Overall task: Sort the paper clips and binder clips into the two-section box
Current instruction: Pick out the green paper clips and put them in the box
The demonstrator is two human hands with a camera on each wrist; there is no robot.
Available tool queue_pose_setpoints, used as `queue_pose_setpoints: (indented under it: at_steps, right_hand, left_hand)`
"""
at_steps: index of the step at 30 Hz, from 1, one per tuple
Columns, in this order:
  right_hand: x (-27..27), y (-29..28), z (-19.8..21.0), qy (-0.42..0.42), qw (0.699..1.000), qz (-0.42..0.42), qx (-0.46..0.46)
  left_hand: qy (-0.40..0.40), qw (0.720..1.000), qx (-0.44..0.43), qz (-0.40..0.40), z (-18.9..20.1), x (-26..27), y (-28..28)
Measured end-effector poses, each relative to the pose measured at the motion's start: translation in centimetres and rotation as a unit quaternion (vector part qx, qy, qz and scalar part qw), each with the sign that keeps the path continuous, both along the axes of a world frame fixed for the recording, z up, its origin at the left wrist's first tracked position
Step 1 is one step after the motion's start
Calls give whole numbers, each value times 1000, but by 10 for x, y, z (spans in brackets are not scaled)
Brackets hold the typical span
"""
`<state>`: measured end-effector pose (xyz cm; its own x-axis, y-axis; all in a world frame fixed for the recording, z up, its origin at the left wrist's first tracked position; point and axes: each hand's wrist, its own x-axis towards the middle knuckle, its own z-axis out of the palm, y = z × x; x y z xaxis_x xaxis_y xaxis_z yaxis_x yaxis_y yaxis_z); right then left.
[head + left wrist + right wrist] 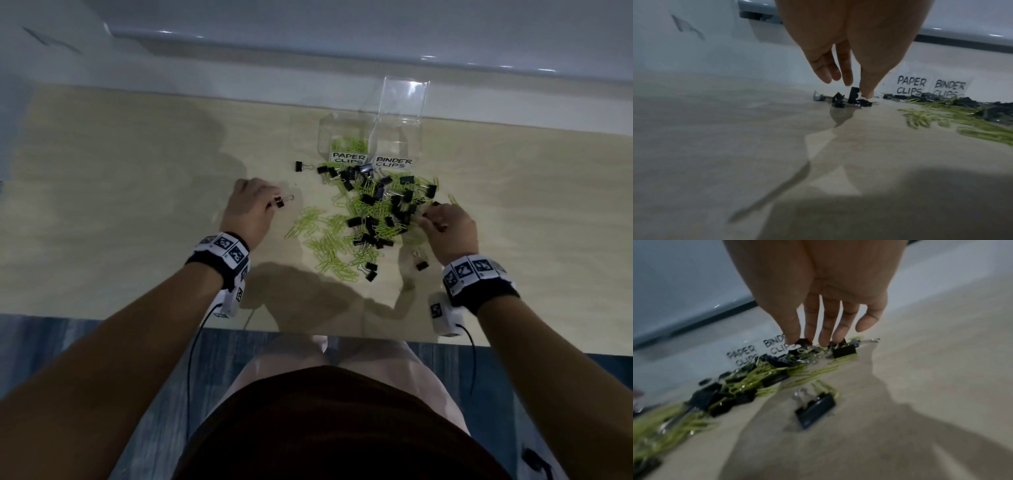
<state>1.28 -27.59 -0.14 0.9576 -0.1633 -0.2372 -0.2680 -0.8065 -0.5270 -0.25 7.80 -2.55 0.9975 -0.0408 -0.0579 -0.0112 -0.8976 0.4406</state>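
Nearest, a lone binder clip point(422, 264) lay on the tabletop point(137, 205) just behind the right hand point(448, 229), whose curled fingers point(812, 327) pinched a black clip point(802, 342) at the edge of the mixed pile point(370, 212); tangled green paper clips could ride along into the wrong section. The left hand point(251, 212) pinched a small binder clip point(279, 201) low over the tabletop, beside others. Beyond both sets of fingers stood the two-section box point(371, 137), its binder side apparently empty.
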Motion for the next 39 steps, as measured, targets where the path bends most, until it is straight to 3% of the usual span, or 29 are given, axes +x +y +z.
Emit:
queue_pose_setpoints:
  at_steps: [2,4,8,10,14,21,24,26,29,33,36,39]
  right_hand:
    - [3,9,3,-41,993,82,-68]
    - [4,33,12,-81,974,192,-86]
    - [7,93,21,16,901,401,-165]
    - [8,112,16,48,869,442,-217]
    - [8,125,6,50,846,455,-274]
    - [10,128,-2,-14,882,432,-190]
    - [18,125,-2,-1,903,414,-110]
    - [24,120,-3,28,932,362,-8]
    - [35,109,-3,57,967,209,135]
    - [63,96,12,28,967,72,242]
    - [96,94,34,-4,960,24,278]
    - [133,100,45,-44,966,8,253]
  left_hand:
    - [-25,999,-6,-47,4,0,-8]
    - [13,993,-25,-115,10,-2,-23]
    - [146,975,30,-166,15,1,-44]
    - [162,973,37,-158,13,2,-48]
    - [150,980,3,-128,10,1,-53]
    - [154,981,-19,-119,8,6,-61]
    - [160,979,-27,-125,9,12,-61]
    - [162,978,-39,-122,11,16,-60]
    - [162,979,-88,-84,17,27,-58]
    - [150,976,-156,-32,37,57,-64]
    - [110,977,-181,7,53,93,-77]
    - [74,981,-175,34,64,128,-89]
